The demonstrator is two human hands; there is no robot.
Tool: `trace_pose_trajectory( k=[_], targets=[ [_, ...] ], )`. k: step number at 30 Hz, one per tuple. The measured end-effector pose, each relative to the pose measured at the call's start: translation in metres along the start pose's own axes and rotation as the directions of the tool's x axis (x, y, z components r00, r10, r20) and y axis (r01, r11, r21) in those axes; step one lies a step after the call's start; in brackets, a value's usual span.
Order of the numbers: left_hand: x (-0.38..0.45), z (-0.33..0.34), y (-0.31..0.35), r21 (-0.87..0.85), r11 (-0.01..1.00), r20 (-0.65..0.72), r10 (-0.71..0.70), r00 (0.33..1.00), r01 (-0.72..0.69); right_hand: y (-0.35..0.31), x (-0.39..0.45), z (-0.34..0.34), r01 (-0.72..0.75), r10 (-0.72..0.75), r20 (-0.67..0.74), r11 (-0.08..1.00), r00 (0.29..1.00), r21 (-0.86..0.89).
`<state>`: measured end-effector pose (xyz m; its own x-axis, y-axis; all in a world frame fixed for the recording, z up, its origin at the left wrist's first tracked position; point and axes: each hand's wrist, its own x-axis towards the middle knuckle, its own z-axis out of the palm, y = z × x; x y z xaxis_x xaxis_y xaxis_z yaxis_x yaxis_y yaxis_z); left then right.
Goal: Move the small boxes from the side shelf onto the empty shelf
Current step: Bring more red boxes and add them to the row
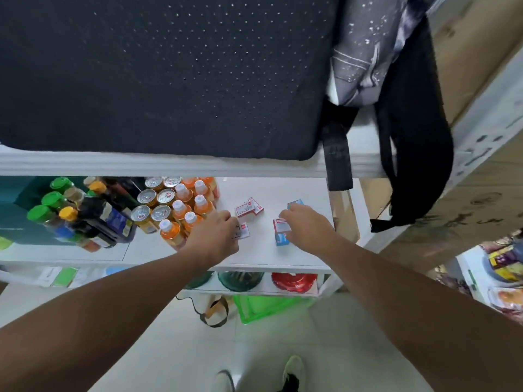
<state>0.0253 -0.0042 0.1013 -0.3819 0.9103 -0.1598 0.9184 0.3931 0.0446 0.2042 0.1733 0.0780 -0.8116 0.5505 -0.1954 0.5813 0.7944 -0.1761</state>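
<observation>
Two hands reach onto the white shelf (pixel 297 258), which carries the small boxes. The left hand (pixel 218 236) curls its fingers over a red-and-white box (pixel 244 231). The right hand (pixel 307 226) pinches another red-and-white box (pixel 281 224), stood on end above a blue box (pixel 282 239). At 12 o'clock from the left hand two more boxes (pixel 249 207) lie flat, long axes towards 2 o'clock. Orange bottles (pixel 192 210) and cans (pixel 155 202) stand at 9 o'clock.

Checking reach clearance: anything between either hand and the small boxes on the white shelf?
Nothing visible. The left hand is already on a red-and-white box, and the right hand on another red-and-white box. The orange bottles stand off to the left.
</observation>
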Motion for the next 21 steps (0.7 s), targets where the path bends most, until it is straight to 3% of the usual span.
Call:
trace_pose_trajectory(
  k=[10, 21],
  targets=[
    [-0.021, -0.022, 0.016, 0.035, 0.978, -0.038, 0.209, 0.977, -0.208, -0.021, -0.083, 0.002, -0.196, 0.194, -0.073, 0.980, 0.978, -0.021],
    [-0.070, -0.006, 0.035, 0.003, 0.881, 0.019, 0.472, 0.881, -0.472, -0.068, -0.203, 0.021, -0.437, 0.439, -0.020, 0.897, 0.898, 0.065]
  ],
)
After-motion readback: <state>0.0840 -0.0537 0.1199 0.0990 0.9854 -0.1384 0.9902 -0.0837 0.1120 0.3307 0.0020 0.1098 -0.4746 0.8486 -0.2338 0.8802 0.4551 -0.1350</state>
